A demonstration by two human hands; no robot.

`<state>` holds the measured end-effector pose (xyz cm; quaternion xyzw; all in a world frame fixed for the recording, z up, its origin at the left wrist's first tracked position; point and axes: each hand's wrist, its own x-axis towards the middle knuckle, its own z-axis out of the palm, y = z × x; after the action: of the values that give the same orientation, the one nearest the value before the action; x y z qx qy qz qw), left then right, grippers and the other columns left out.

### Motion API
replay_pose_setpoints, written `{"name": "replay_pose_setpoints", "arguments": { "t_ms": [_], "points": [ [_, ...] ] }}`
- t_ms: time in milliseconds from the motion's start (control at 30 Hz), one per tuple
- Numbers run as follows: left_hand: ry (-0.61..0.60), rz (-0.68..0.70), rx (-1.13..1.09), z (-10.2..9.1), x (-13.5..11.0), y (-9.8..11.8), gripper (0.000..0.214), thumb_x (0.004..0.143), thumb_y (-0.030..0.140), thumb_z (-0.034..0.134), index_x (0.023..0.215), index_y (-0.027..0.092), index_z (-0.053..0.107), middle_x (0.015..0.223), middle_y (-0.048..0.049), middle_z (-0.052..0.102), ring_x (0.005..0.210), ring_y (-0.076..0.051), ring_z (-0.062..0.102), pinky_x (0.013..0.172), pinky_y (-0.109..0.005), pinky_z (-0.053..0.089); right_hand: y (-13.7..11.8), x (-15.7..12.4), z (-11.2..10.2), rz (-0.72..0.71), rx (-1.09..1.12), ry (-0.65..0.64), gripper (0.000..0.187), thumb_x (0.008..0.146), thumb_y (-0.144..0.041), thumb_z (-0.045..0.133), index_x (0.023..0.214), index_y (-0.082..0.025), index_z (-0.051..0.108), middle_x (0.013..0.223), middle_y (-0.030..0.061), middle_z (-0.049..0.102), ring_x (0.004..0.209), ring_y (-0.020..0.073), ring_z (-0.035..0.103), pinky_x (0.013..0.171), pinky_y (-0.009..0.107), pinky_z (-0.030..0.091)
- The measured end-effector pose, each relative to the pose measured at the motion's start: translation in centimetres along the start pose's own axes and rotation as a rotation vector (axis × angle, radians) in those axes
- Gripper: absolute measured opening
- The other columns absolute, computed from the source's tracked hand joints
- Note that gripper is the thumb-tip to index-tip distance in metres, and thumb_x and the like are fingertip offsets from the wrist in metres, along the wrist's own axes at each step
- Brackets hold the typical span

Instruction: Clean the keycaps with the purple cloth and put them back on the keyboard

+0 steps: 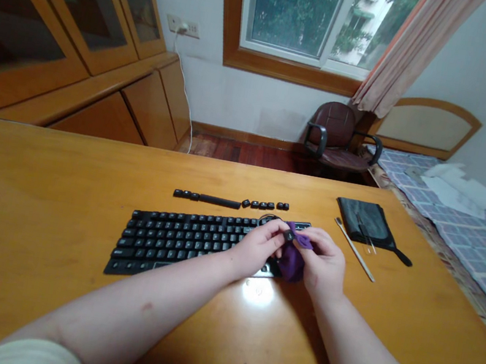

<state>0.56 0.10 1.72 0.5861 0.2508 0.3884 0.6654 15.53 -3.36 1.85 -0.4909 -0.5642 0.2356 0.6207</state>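
Between the fingertips of my left hand (258, 248) is a small black keycap (288, 235), held above the right end of the keyboard. My right hand (325, 264) pinches a purple cloth (292, 263) against that keycap, and the cloth hangs down below the fingers. Under my hands lies a black keyboard (177, 239), its right part largely covered by them. Along its front row the keys are off, leaving bare mounts. Behind it stand several loose keycaps (262, 205) in a line, with a long spacebar (220, 201) among them.
On the right of the wooden table (59, 195) lie a brush with a pale handle (359, 254) and a black pouch (364, 220) with a thin wire tool (368, 237) on it. Beyond the table are a chair (335, 129) and a bed (453, 205).
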Motion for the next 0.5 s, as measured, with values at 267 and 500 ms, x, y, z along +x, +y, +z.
{"name": "replay_pose_setpoints", "arguments": {
  "t_ms": [267, 500],
  "points": [
    [0.044, 0.059, 0.245, 0.33, -0.07, 0.6, 0.018, 0.086, 0.028, 0.048, 0.095, 0.017, 0.058, 0.088, -0.004, 0.058, 0.081, -0.017, 0.052, 0.074, -0.03, 0.043, -0.79, -0.11, 0.02, -0.014, -0.06, -0.179, 0.015, 0.082, -0.028, 0.062, 0.091, -0.027, 0.074, 0.092, 0.0051, 0.062, 0.088, 0.0185, 0.059, 0.08, 0.034, 0.05],
    [-0.073, 0.043, 0.093, -0.39, 0.06, -0.14, 0.024, 0.089, 0.04, 0.046, 0.085, 0.017, 0.053, 0.072, 0.0002, 0.051, 0.07, -0.013, 0.049, 0.071, -0.027, 0.041, -0.52, 0.17, 0.12, 0.054, -0.142, 0.02, 0.013, 0.082, -0.026, 0.061, 0.078, -0.021, 0.072, 0.079, 0.0042, 0.064, 0.079, 0.0176, 0.06, 0.074, 0.032, 0.049]
  ]
}}
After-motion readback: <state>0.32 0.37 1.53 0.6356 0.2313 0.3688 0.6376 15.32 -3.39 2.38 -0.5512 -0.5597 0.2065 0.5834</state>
